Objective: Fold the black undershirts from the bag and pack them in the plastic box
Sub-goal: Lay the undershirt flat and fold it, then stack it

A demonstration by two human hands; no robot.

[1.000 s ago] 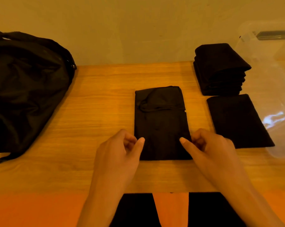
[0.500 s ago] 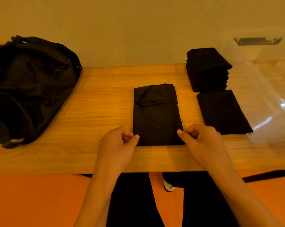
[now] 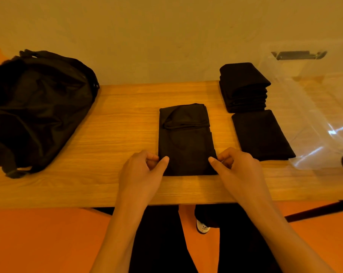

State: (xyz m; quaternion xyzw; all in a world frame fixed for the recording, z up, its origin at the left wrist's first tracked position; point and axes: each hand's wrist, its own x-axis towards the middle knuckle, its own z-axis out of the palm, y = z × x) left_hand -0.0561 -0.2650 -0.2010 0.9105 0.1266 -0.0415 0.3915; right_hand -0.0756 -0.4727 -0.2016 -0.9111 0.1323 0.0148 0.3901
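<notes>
Fingers of left hand (image 3: 142,171) and right hand (image 3: 238,169) pinch near corners of the undershirt (image 3: 184,140)

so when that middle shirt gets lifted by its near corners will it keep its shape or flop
Likely floppy: the undershirt is thin cloth lying flat, so lifted by the near corners that the left hand and right hand pinch, it should sag between them. Being thin, probably light. The folded-over part at its far end might fall open.
</notes>
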